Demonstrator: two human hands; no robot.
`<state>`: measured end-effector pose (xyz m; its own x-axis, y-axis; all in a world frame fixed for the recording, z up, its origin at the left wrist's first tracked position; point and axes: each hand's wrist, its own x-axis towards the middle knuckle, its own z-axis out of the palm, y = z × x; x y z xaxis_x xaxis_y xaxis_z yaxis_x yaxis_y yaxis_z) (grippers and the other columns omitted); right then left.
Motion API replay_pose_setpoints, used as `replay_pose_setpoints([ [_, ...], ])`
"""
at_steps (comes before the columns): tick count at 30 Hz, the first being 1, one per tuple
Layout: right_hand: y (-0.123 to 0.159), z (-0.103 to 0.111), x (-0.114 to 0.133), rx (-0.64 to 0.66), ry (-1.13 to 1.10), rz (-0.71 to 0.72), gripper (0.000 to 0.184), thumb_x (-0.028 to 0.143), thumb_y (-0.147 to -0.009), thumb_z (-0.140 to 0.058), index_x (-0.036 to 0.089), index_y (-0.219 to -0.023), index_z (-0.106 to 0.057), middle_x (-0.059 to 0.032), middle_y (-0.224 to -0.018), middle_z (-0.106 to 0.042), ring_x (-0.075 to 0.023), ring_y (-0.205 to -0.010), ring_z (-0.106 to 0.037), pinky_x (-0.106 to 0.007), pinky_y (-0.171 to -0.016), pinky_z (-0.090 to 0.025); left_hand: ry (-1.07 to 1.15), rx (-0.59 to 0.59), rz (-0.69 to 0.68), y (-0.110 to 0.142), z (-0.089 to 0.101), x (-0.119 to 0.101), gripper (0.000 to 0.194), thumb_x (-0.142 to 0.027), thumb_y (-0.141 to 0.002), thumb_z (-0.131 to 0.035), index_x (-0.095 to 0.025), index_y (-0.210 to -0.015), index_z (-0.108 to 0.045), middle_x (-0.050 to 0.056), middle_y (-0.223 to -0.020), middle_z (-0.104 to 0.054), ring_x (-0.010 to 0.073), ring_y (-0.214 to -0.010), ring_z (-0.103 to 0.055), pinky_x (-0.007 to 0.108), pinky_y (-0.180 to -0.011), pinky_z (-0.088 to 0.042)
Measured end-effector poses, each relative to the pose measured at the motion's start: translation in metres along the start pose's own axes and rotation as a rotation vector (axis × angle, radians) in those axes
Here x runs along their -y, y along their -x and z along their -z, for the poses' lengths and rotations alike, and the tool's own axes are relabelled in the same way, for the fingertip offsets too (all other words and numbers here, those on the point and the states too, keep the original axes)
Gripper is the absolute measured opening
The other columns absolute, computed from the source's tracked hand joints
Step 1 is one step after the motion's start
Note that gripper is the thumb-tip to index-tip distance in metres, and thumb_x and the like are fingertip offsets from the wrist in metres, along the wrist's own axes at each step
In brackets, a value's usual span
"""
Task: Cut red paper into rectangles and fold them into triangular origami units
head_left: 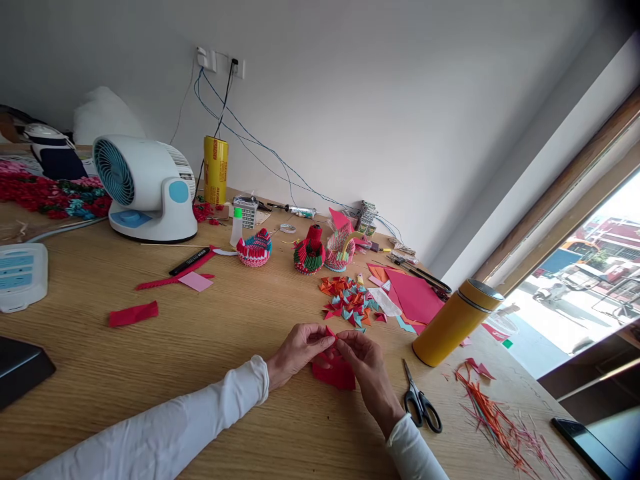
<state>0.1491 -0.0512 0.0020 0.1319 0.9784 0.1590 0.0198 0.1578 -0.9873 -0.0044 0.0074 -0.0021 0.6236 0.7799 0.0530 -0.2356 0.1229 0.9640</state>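
Between my fingertips is a small folded piece of red paper [330, 331], pinched from both sides. My left hand [300, 350] grips it with thumb and fingers closed, and my right hand [364, 363] pinches its other side. Below them on the table lies a larger red paper sheet [335, 373], partly covered by my hands. Just beyond, a pile of folded paper triangles [350, 300] in orange, red and light blue is spread out. Black-handled scissors [420, 400] lie to the right of my right hand.
A yellow thermos [455, 323] stands at the right, near shredded paper strips [495, 413]. Red paper sheets [413, 297] lie behind it. Folded-paper baskets [254, 248] stand farther back. A white fan [150, 190] is at the left, with a red paper strip [133, 314] nearer me.
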Motion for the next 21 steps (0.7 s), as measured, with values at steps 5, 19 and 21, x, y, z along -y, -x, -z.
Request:
replay_pose_setpoints([
  [5,0.0,0.002,-0.003,-0.001,0.066,-0.034,0.041,0.055,-0.076,-0.07,0.015,-0.073,-0.064,-0.0042,-0.064,-0.066,-0.0155,-0.059,-0.057,-0.027,-0.057,-0.044,-0.045,0.042,-0.027,-0.001,-0.001,0.002,0.038,-0.046,-0.074,-0.072,-0.01,-0.083,-0.065,0.003,-0.069,-0.065,0.0121,-0.062,-0.06,0.024,-0.057,-0.053],
  [19,0.001,0.002,0.007,0.058,0.117,-0.023,0.038,0.053,-0.079,-0.066,0.017,-0.09,-0.069,-0.0053,-0.074,-0.069,-0.0176,-0.065,-0.061,-0.028,-0.06,-0.049,-0.035,-0.054,0.008,-0.003,-0.001,0.002,0.047,-0.052,-0.067,-0.075,-0.009,-0.084,-0.065,0.003,-0.07,-0.065,0.0131,-0.06,-0.06,0.026,-0.056,-0.054],
  [21,0.001,0.0,0.007,0.029,0.153,-0.007,0.038,0.053,-0.083,-0.061,0.017,-0.091,-0.069,-0.0051,-0.075,-0.068,-0.0171,-0.065,-0.06,-0.026,-0.059,-0.047,-0.044,-0.052,-0.001,-0.003,-0.001,0.002,0.046,-0.052,-0.068,-0.074,-0.009,-0.084,-0.066,0.003,-0.069,-0.065,0.013,-0.059,-0.06,0.026,-0.057,-0.054],
])
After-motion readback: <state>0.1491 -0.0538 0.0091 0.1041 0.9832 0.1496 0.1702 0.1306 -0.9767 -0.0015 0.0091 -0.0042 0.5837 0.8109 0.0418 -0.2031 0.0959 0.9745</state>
